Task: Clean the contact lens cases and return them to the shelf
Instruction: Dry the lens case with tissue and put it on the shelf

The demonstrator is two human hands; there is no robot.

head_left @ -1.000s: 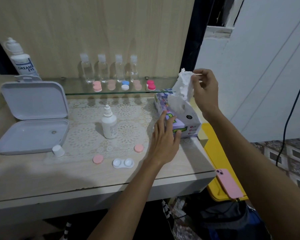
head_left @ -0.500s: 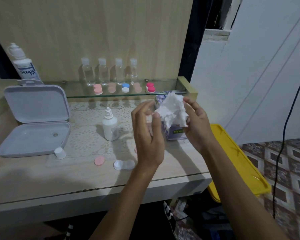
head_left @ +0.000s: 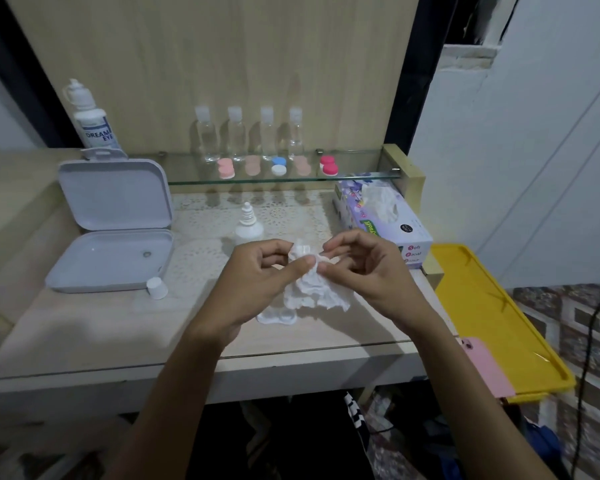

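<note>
I see both hands, left and right, pinching the tissue above the case on the bench.

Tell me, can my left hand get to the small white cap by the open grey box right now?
Probably not at once: the left hand pinches the tissue together with the right hand. Nothing lies between it and the white cap.

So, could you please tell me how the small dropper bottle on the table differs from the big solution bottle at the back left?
The small dropper bottle is uncapped, its ridged tip bare; the big solution bottle is capped. The small one stands on the lace mat, partly behind the left hand; the big one stands behind the open grey case and bears a blue label. Both are white and upright.
</note>
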